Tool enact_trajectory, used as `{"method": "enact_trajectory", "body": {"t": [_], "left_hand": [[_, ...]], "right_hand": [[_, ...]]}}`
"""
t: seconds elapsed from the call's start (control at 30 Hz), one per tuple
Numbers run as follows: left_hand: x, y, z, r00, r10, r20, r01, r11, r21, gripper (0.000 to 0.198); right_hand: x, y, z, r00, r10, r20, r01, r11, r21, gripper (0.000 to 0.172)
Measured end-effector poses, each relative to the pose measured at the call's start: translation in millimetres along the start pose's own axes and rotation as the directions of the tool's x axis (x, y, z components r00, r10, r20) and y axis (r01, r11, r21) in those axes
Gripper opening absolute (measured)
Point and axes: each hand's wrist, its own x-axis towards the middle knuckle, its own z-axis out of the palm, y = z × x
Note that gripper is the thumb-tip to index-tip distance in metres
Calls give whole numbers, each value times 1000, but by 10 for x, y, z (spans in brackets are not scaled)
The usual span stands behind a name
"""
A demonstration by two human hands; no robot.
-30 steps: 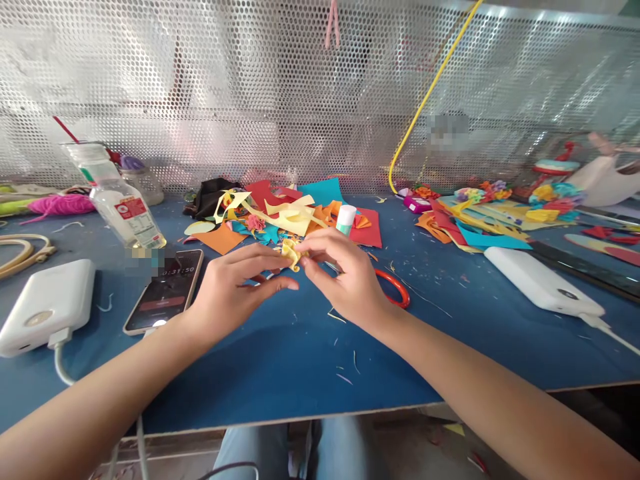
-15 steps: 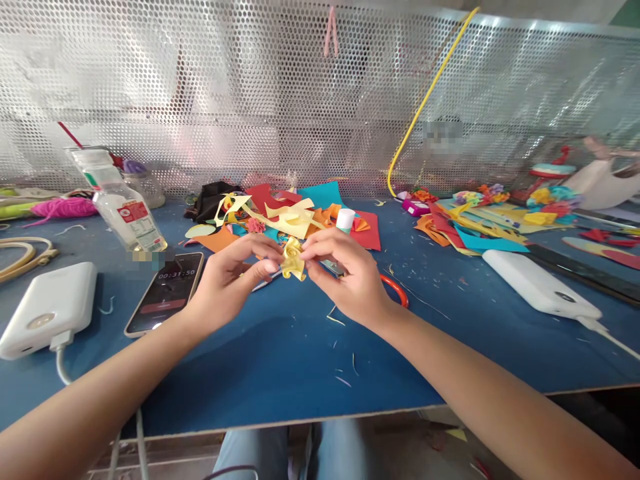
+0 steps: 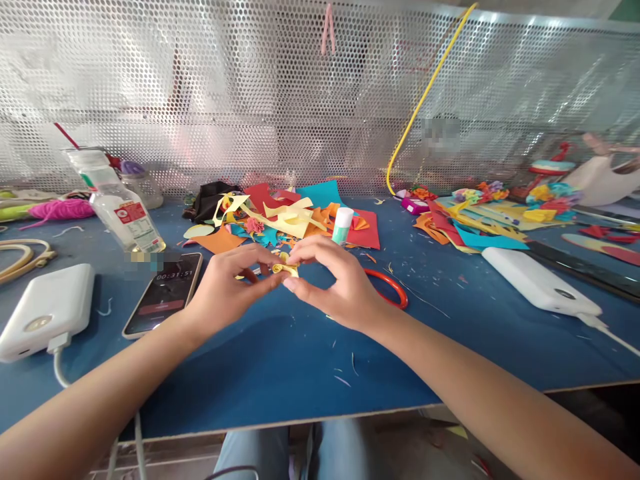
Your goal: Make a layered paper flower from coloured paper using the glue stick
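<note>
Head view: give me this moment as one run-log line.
left hand: grip on yellow paper | right hand: same | yellow paper: curled | beyond hands: tube, scraps

- The yellow paper piece (image 3: pixel 287 269) is small, pale yellow and curled, with a tight spiral roll showing on its left side.
- A flatter, pointed flap sticks out to the right, and another curl rises on the far side.
- It is pinched between the fingertips of the left hand (image 3: pixel 229 280) and the right hand (image 3: pixel 336 277), which hide part of it.
- It sits near the middle of the scene.
</note>
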Motion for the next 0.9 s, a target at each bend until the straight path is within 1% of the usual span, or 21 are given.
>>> {"method": "enact_trajectory", "body": {"t": [0.07, 0.2, 0.27, 0.4, 0.57, 0.63, 0.73, 0.77, 0.8, 0.83, 0.87, 0.9], "left_hand": [[-5, 11, 11, 1000, -11, -6, 11, 999, 37, 14], [-9, 24, 29, 991, -108, -80, 113, 992, 61, 29], [-9, 28, 36, 987, -130, -91, 136, 989, 59, 33], [-12, 45, 58, 986, -163, -37, 165, 985, 47, 34], [-22, 47, 109, 959, -281, 48, 281, 960, -1, 37], [-28, 29, 126, 952, -293, 93, 297, 955, -25, 39], [-7, 0, 109, 943, -284, 172, 294, 955, -34, 42], [13, -9, 81, 942, -288, 176, 297, 955, -27, 42], [41, -20, 41, 943, -294, 157, 297, 955, 4, 41], [75, -34, -11, 948, -304, 97, 301, 953, 42, 39], [111, -54, -73, 957, -291, 5, 289, 952, 103, 36], [148, -80, -139, 960, -260, -103, 277, 934, 225, 35]], "right_hand": [[-7, 27, 21, 1000, 22, 7, -22, 999, -36, 12], [-13, 114, 42, 999, 40, -5, -41, 993, -108, 11], [-15, 141, 45, 999, 48, -13, -50, 988, -149, 10], [-24, 142, 47, 999, 37, 0, -36, 969, -245, 11], [-32, 160, 54, 1000, 9, 11, -4, 929, -370, 10], [-32, 178, 59, 1000, 7, 6, -5, 933, -361, 10], [-25, 204, 58, 999, 47, 27, -38, 962, -270, 10], [-19, 214, 50, 997, 69, 31, -60, 970, -237, 10], [-13, 225, 39, 995, 94, 29, -86, 974, -210, 10], [-6, 237, 25, 993, 119, 17, -114, 975, -191, 10], [1, 251, 8, 989, 146, -4, -144, 973, -178, 10], [8, 265, -9, 985, 170, -27, -172, 970, -170, 10]]}}
